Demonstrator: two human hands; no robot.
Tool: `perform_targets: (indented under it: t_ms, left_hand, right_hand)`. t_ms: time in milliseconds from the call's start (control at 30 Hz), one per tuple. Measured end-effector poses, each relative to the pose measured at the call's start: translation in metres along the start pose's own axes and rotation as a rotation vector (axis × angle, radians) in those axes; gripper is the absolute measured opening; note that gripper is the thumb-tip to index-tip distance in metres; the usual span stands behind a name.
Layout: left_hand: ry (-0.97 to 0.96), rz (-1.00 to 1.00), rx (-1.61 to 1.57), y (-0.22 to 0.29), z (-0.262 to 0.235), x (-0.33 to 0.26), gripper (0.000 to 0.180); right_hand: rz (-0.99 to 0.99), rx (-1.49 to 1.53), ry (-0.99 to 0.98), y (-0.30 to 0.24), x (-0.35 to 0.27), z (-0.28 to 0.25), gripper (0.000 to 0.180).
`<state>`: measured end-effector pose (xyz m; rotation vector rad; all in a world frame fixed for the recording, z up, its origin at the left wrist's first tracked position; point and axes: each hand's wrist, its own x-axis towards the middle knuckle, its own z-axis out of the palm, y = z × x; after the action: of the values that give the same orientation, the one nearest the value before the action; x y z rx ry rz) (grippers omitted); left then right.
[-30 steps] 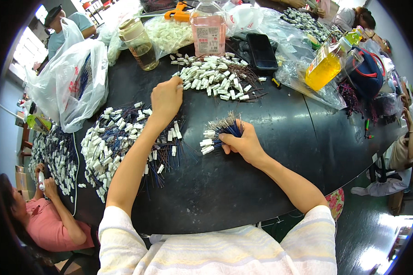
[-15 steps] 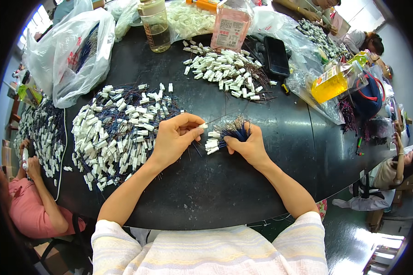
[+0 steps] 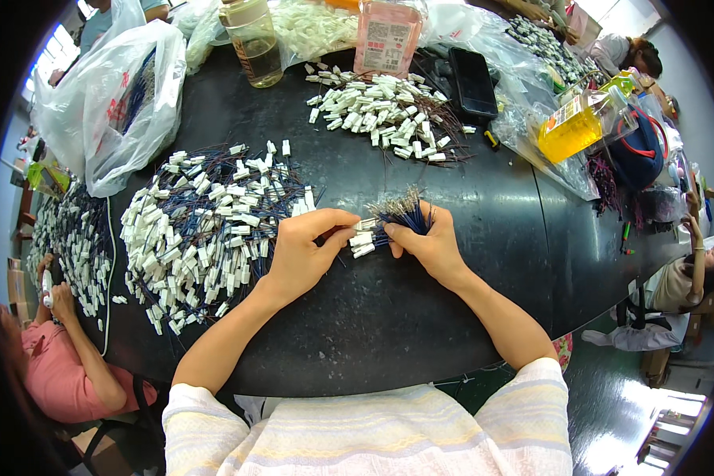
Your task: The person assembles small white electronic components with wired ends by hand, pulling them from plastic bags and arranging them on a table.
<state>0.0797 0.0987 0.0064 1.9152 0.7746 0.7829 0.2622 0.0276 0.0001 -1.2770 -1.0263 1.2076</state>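
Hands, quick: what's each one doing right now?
Left hand: pinching a white connector of the bundle.
Right hand: closed around the bundle of blue wires.

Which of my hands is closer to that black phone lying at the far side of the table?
Right. Your right hand sits below the black phone, holding the bundle of blue wires. Your left hand is farther left, pinching the bundle's white connectors.

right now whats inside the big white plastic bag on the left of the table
Through the thin plastic bag a dark bundle of blue wires shows near its top. The rest is hidden by the white plastic, so how full it is cannot be told.
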Motion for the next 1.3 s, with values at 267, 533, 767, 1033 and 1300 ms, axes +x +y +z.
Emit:
perform_targets:
  t_ms: [267, 533, 767, 1033, 1300]
  left_hand:
    - [0.040, 0.123, 0.069, -0.002, 0.003, -0.003, 0.017]
    - [0.051, 0.316, 0.138, -0.002, 0.007, -0.002, 0.015]
    - [0.081, 0.354, 0.185, -0.003, 0.015, 0.001, 0.015]
    - [0.098, 0.230, 0.134, 0.000, 0.013, 0.000, 0.011]
    - [0.146, 0.202, 0.425, -0.015, -0.036, 0.083, 0.015]
  right_hand:
    - [-0.013, -0.052, 0.001, 0.003, -0.003, 0.003, 0.010]
    - [-0.014, -0.057, 0.027, 0.000, -0.004, 0.005, 0.010]
    - [-0.002, -0.060, 0.017, 0.001, -0.002, 0.001, 0.010]
    - [0.011, -0.117, 0.018, -0.003, 0.003, 0.005, 0.009]
    - [-0.001, -0.021, -0.031, -0.002, -0.005, 0.002, 0.013]
